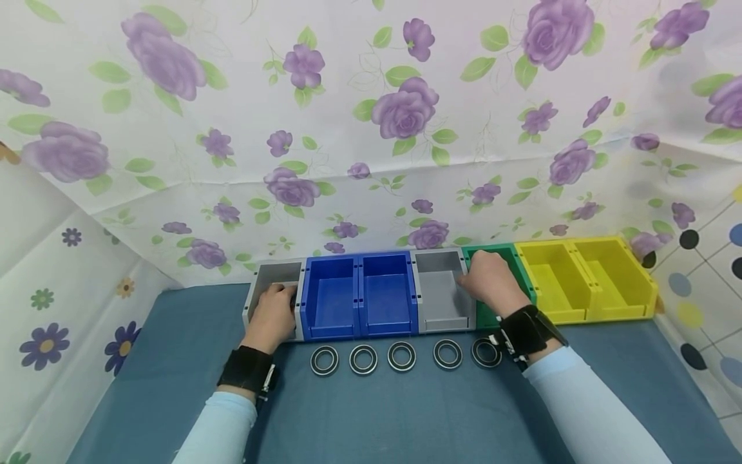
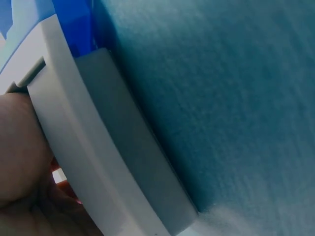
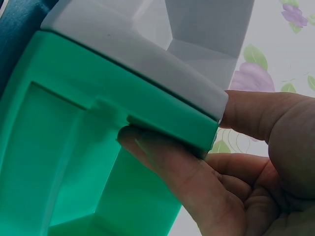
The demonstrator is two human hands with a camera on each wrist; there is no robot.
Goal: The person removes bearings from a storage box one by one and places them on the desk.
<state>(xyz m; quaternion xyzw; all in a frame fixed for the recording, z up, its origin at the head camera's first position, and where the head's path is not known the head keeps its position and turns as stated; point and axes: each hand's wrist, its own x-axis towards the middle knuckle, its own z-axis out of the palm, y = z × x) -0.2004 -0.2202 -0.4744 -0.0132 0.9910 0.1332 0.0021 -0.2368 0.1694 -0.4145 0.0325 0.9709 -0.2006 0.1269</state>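
My left hand reaches down into the grey bin at the left end of a row. Its fingertips are by that bin's right wall, where a small dark patch shows. The left wrist view has the grey front wall hiding most of the fingers, so I cannot tell what they hold. Farther right, my right hand pinches the adjoining walls of a second grey bin and the green bin. In the right wrist view, the thumb is on the grey side and a finger inside the green bin.
Two blue bins stand between the grey ones, and two yellow bins end the row at right. Several ball bearings lie in a line on the blue cloth before the bins. A flowered sheet hangs behind.
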